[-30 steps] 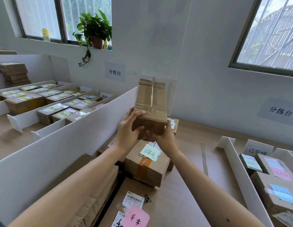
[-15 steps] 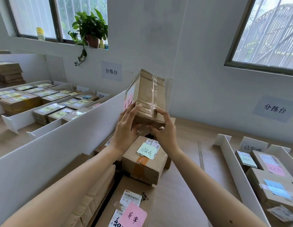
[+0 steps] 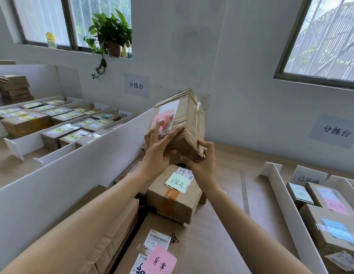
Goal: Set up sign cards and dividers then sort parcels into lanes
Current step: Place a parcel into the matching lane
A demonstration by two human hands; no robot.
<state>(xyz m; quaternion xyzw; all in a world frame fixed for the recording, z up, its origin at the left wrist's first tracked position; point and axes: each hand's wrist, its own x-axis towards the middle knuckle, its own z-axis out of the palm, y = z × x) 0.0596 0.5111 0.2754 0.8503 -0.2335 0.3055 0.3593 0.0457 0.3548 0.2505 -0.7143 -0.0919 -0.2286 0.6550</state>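
I hold a brown cardboard parcel [image 3: 189,123] up in front of me, tilted, with both hands. A pink note and a white label on its left face are now turned toward me. My left hand [image 3: 159,144] grips that labelled face, fingers spread over the note. My right hand [image 3: 202,162] cups the parcel's lower right corner from below. Beneath them sits a parcel with a green note [image 3: 175,196], and nearer me another parcel with a pink note [image 3: 159,252]. A tall white divider [image 3: 77,175] runs along my left.
On the right, a white lane divider [image 3: 290,210] borders a lane with a sign card [image 3: 308,177] and several parcels [image 3: 330,220]. Left lanes hold several labelled parcels [image 3: 59,119]. A stack of boxes [image 3: 15,88] stands far left, with another person's hand on it.
I have turned the parcel in my hands, so its pink-noted face now shows. It has tilted and shifted slightly right and up.
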